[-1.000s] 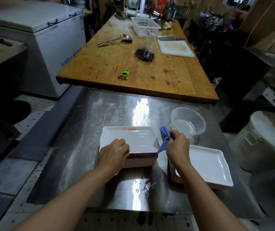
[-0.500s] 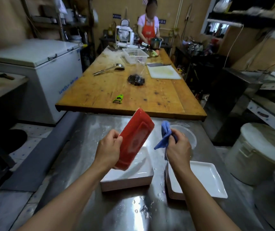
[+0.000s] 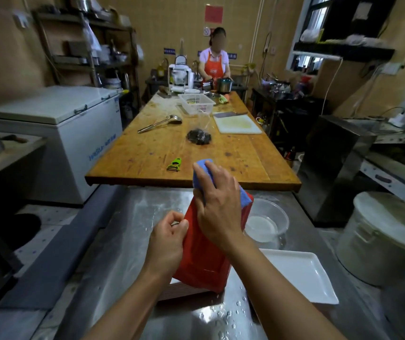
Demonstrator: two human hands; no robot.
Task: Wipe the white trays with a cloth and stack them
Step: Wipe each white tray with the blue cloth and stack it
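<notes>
Tray [image 3: 205,253] held up on end above the steel worktop [image 3: 113,253], its red underside facing the camera, long axis running near-vertical and leaning right at the top. Left hand [image 3: 166,241] has its grip clamped on the tray's left edge. Right hand [image 3: 217,207] presses a blue cloth [image 3: 202,176] flat against the upper part, fingers spread. Another white tray [image 3: 302,273] lies flat to the right.

Two trays [image 3: 204,256] [image 3: 302,273] (one held), one cloth [image 3: 202,165], one bowl [image 3: 267,222]
</notes>
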